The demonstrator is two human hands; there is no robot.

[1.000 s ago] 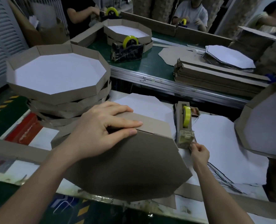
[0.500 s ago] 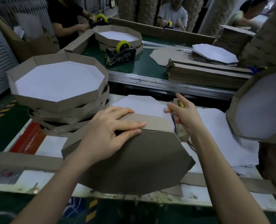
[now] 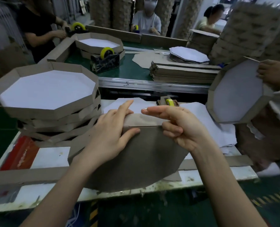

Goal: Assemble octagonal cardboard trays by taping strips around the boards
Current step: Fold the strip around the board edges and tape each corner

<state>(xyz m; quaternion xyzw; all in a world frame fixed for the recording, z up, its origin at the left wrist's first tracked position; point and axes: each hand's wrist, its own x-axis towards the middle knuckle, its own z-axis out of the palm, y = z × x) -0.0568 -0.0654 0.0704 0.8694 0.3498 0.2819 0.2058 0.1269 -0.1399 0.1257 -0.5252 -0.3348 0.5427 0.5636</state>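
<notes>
Moved: right hand (image 3: 181, 126) has left the tape dispenser (image 3: 167, 102) and come across to the right end of the strip (image 3: 144, 119); left hand (image 3: 109, 133) has kept its place on the strip.
Task's thing: octagonal board (image 3: 144, 153) stands tilted on the counter (image 3: 50, 156), brown face toward the person and lower edge reaching the counter's front rim. The strip lies along the board's upper edge and trails down to the left behind the left wrist.
Left grip: fingers lie over the strip's top and the thumb presses the brown face just under the seam, pinching strip to board.
Right grip: index finger is stretched along the strip's top, the other fingers curled at the corner. A pale glint shows at the fingertip, but I cannot tell whether a piece of tape is held.
Done: stack of finished trays (image 3: 47, 89) sits to the left, walls all round, white insides up.
In hand: this tray looks early on. I see no tape on the seam, and the lower edges look bare.
Left to do: by my judgement, tape this corner, wrap the remaining sides, close the ring and add it to the stack.
Supplies: bundle of strips (image 3: 183, 72) and pile of cut boards (image 3: 189, 55) wait on the green belt beyond.
</notes>
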